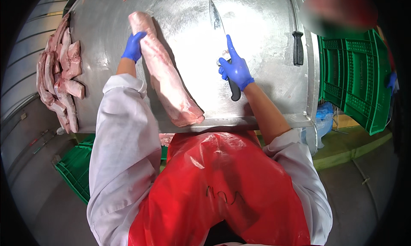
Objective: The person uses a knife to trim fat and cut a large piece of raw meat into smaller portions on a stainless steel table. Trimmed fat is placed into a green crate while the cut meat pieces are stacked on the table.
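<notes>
A long, pale pink pork loin (169, 77) lies slantwise on the metal table, its near end close to the front edge. My left hand (134, 47), in a blue glove, grips its left side near the far end; some fingertips are hidden against the meat. To the right of the loin and apart from it, my right hand (236, 69), also blue-gloved, is closed round the black handle of a knife (216, 18). The index finger stretches along toward the blade, which points away from me and slightly left.
Several trimmed meat strips (60, 77) are piled on the table's left edge. A sharpening steel (298, 49) with a black handle lies at the right. Beyond that edge stand green crates (355, 74) and a blue plastic bag (324, 117). Another green crate (75, 169) sits low at left.
</notes>
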A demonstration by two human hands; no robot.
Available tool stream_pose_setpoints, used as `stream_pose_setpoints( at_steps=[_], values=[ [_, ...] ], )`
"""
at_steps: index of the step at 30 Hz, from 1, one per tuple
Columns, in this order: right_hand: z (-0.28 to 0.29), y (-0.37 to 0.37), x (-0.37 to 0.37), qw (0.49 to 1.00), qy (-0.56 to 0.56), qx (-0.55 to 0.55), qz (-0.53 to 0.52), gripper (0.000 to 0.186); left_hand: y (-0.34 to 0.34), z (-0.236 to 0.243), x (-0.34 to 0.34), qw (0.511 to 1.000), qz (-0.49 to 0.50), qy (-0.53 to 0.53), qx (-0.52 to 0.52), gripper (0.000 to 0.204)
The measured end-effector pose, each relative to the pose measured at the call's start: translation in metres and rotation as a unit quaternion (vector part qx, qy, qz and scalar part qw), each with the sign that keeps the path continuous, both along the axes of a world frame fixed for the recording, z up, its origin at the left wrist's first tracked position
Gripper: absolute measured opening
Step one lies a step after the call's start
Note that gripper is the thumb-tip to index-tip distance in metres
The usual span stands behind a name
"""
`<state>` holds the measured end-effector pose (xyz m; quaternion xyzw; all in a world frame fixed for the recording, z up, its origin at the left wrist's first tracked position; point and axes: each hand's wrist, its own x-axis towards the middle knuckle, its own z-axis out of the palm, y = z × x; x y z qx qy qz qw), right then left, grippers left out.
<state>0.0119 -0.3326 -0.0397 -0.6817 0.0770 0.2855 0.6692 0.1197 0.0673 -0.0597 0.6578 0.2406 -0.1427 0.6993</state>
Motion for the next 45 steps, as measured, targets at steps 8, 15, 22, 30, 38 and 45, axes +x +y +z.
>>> stream_pose_setpoints(
  at_steps=[8,15,22,30,38,45],
  values=[
    [-0.003,0.03,0.035,0.998,-0.021,-0.029,0.055,0.083,-0.046,-0.025,0.013,0.789,-0.085,-0.22,0.568,0.094],
    [-0.005,0.111,0.137,0.991,-0.084,-0.077,0.068,0.077,-0.076,-0.019,0.028,0.709,-0.199,-0.319,0.597,0.066],
    [0.0,0.124,0.127,0.973,-0.087,-0.179,0.121,0.075,-0.067,-0.022,0.024,0.728,-0.198,-0.36,0.549,0.061],
    [0.001,0.151,0.195,0.961,-0.108,-0.202,0.154,0.078,-0.062,-0.016,0.023,0.727,-0.22,-0.387,0.522,0.053],
    [0.008,0.127,0.08,0.962,-0.046,-0.168,0.209,0.079,-0.064,-0.018,0.014,0.749,-0.173,-0.349,0.536,0.052],
    [0.007,0.13,0.078,0.961,-0.067,-0.174,0.205,0.08,-0.066,-0.024,0.038,0.734,-0.133,-0.349,0.567,0.051]
  ],
)
